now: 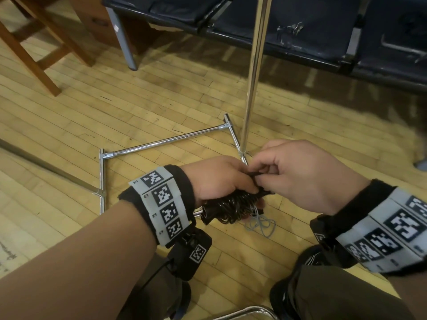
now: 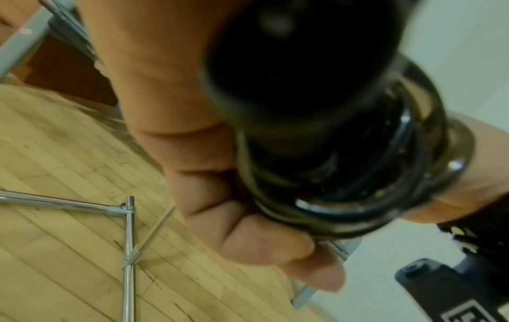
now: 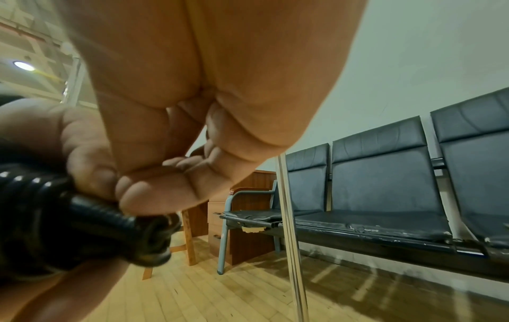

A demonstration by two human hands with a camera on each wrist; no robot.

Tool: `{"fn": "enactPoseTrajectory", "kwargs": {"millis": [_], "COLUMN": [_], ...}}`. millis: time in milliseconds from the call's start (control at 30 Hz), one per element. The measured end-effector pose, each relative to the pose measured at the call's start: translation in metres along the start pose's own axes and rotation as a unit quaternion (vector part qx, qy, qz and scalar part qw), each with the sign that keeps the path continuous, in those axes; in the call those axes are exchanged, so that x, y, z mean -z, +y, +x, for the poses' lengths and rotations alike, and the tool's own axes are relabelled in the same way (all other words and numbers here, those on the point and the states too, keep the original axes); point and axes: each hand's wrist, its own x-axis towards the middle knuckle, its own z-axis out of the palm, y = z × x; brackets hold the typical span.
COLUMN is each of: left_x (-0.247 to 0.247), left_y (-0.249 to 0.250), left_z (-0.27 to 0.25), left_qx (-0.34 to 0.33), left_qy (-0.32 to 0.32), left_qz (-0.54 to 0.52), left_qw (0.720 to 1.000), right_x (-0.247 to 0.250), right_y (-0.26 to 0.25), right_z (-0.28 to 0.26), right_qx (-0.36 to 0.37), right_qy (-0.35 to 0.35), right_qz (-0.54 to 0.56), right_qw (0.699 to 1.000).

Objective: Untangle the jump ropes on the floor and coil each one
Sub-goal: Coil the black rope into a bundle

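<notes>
left hand (image 1: 217, 179) grips the coiled black jump rope (image 1: 231, 206) above the floor (image 1: 138, 107); right hand (image 1: 298, 172) pinches its loose end. tuck the end tight under a wrap. grey rope (image 1: 261, 224) lies below.

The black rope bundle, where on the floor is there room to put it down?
Bare wood floor lies inside the chrome frame, left of the left hand holding the black rope bundle. Below the hands it is crowded: grey rope lies there, with the right hand and the upright pole close by.
</notes>
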Motion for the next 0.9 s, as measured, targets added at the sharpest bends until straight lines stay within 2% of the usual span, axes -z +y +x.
{"fn": "enactPoseTrajectory", "kwargs": {"millis": [100,267,500,633,900], "left_x": [-0.001,0.003,0.01,0.014,0.015], "left_y": [0.001,0.0,-0.002,-0.001,-0.001], "left_z": [-0.003,0.0,-0.004,-0.006,-0.006], "left_qx": [-0.005,-0.011,-0.024,-0.027,-0.052], "left_qy": [0.032,0.061,-0.013,-0.032,-0.041], "left_qz": [-0.025,-0.008,-0.047,-0.119,-0.144], "left_qw": [0.999,0.998,0.999,0.992,0.987], "right_x": [0.004,0.006,0.012,0.015,0.015], "right_y": [-0.001,-0.002,0.005,0.009,0.013], "right_z": [-0.001,-0.003,-0.002,-0.003,-0.001], "right_qx": [0.003,0.016,0.042,0.059,0.048], "right_qy": [0.006,-0.003,-0.012,0.019,0.033], "right_qz": [0.025,0.028,0.015,0.018,0.029], "right_qw": [1.0,0.999,0.999,0.998,0.998]}}
